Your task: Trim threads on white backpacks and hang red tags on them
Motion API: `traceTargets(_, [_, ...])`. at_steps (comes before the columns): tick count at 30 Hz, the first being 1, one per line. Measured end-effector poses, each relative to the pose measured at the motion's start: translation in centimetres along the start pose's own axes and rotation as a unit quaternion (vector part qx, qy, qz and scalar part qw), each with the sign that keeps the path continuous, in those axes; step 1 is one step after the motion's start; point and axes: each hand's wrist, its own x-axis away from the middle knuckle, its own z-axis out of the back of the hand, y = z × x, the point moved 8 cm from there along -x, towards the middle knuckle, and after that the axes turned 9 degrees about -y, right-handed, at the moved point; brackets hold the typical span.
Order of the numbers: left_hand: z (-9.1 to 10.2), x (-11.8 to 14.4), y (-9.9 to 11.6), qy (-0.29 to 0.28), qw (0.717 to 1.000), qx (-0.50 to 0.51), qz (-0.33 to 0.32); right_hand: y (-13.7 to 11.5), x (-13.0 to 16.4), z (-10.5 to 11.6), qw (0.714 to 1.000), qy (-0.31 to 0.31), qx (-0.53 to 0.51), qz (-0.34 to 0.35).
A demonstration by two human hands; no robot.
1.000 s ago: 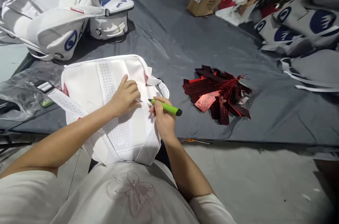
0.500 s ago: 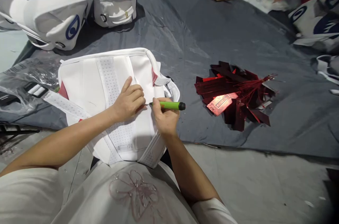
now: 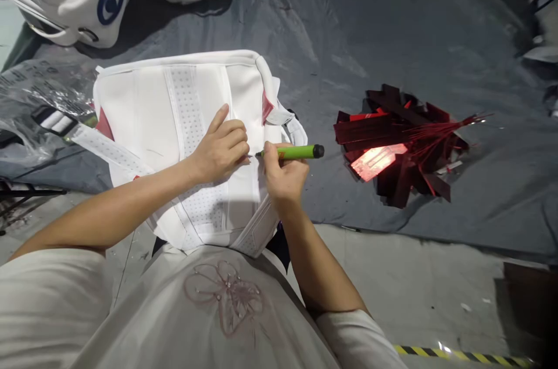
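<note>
A white backpack [image 3: 137,90] lies across my lap and the front of the covered surface, with its back panel and dotted mesh strips facing up. My left hand [image 3: 222,145] rests on the panel, little finger raised, the other fingers curled down on the fabric beside a seam; its fingertips are partly hidden. In my right hand [image 3: 285,174] is a green marker pen [image 3: 299,152] with a black end, pinched between thumb and fingers. Its dark tip points left, close to the left fingertips, at the panel's right part. A white strap [image 3: 108,151] sticks out to the left.
Red tags on strings [image 3: 375,131] lie bunched on the grey sheet [image 3: 296,61] to the right. White bags [image 3: 87,3] with blue eye designs stand at the upper left. Clear plastic wrapping [image 3: 52,84] lies at the left. Striped tape [image 3: 457,355] marks the floor.
The view has tilted down and shifted slightly, so the far bags and box have mostly slid out at the top. Both hands keep nearly the same place on the backpack.
</note>
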Motion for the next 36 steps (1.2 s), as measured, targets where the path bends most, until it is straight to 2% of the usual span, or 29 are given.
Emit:
traceTargets(7, [-1.2,-0.4,-1.3,-0.079,0.984,0.133,0.088,0.3,-0.1,-0.2,1.0,-0.01,-0.022,-0.019])
traceTargets(13, [-1.1,-0.5,-1.1,-0.059,0.99,0.105,0.067,0.2,-0.2,-0.2,0.999,-0.014,-0.03,-0.015])
traceTargets(18, [-1.5,-0.6,-1.4,-0.088,0.985,0.119,0.088,-0.1,-0.4,-0.3,0.999,-0.037,-0.032,-0.017])
traceTargets(25, [-1.4,-0.4,-1.5,-0.083,0.982,0.144,0.093,0.1,-0.5,-0.3,0.998,-0.04,-0.028,-0.031])
traceTargets(30, [-1.3,-0.3,-1.5,-0.099,0.985,0.113,0.081,0.9,-0.4,-0.7,0.997,-0.059,-0.032,-0.045])
traceTargets(36, [-0.9,0.1,-1.0,-0.057,0.994,0.078,0.051,1.2,-0.5,-1.3,0.997,-0.057,-0.023,-0.037])
